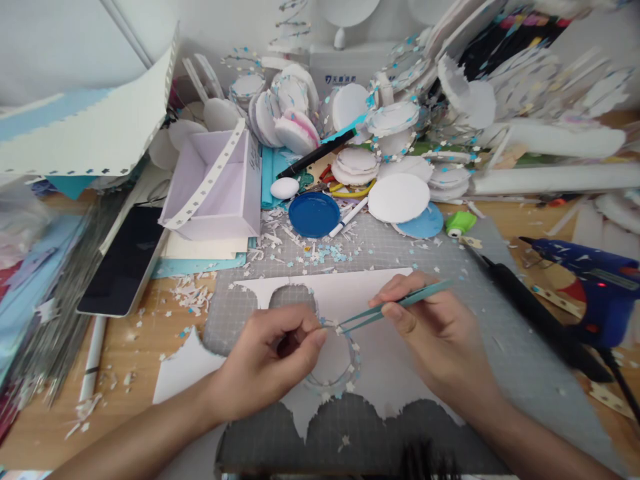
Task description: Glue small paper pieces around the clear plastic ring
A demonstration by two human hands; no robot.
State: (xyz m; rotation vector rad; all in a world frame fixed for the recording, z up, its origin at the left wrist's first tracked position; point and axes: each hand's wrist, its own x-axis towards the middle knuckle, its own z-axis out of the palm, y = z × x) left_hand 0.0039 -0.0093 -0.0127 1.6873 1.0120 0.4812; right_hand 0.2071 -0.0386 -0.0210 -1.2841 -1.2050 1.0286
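My left hand (280, 353) is closed, its thumb and forefinger pinching the edge of a wire ring (356, 363) dotted with tiny white and blue paper stars. In my right hand (430, 327) is a pair of teal tweezers (400, 303), their tips at the top of the ring beside a small pale star. Whether the tips grip that star is too small to tell. Beneath both hands lies a white sheet (390, 360) with round pieces cut from its edges. It rests on a grey cutting mat (480, 387).
A blue lid (314, 215), white discs (399, 198) and paper scraps lie behind the sheet. A lilac box (210, 180) and a phone (123, 260) are at left. At right are a blue glue gun (595, 267), a black-handled tool (535, 307) and a green star punch (460, 223).
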